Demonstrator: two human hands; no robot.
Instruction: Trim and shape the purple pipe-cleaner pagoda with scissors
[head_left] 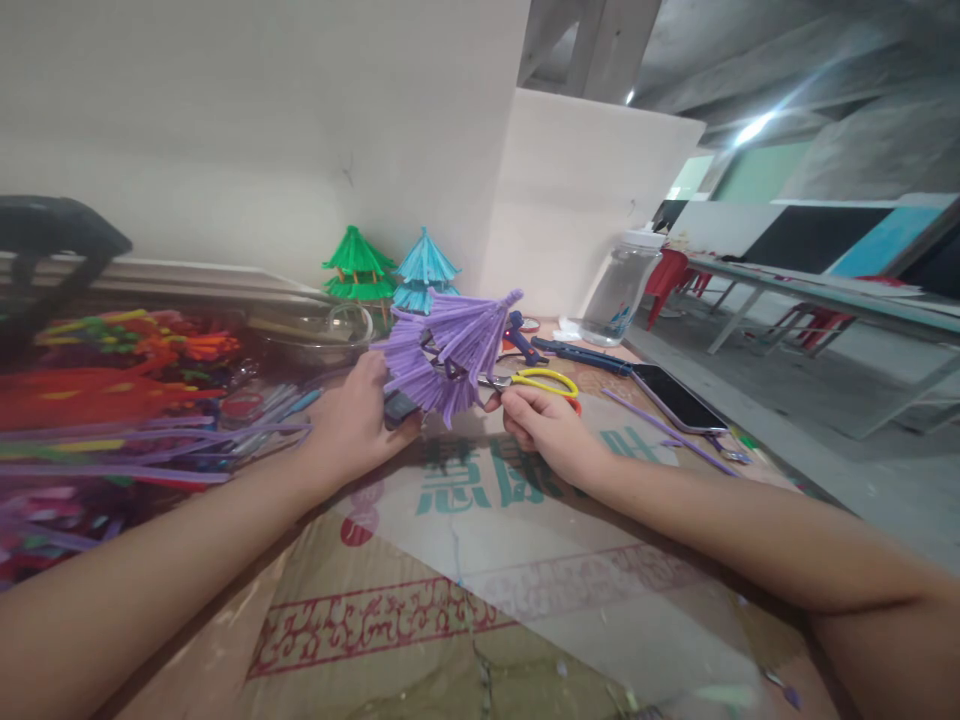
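The purple model (459, 350), a tiered, roof-like thing of fuzzy stems, is held tilted above the tabletop (611, 378), between the two hands. The left hand (360, 410) is curled on its left side, apparently gripping it, though the fingertips are hidden behind the stems. The right hand (544, 430) is nearly closed, thumb and forefinger brought together by the lower right edge; whether they pinch a stem or only touch one cannot be told. The stems look soft, so too hard a squeeze from either side could bend the tiers out of line, and a slack left grip could let the model roll or drop. The yellow-handled scissors (546, 380) lie close behind the right hand, their blades running up to the model's edge; a careless shift could snag or nick a stem there. The loose purple stem (667, 430), right of the hand, might be swept off by the forearm. As for writing, the mat (540, 620) beneath bears large teal characters that look upside down and are partly covered by the right arm, too unsure to read, plus a red scroll border and a round red emblem. The bottle (616, 290) carries a small blue mark, likewise illegible; no brand shows on the phone (682, 398).
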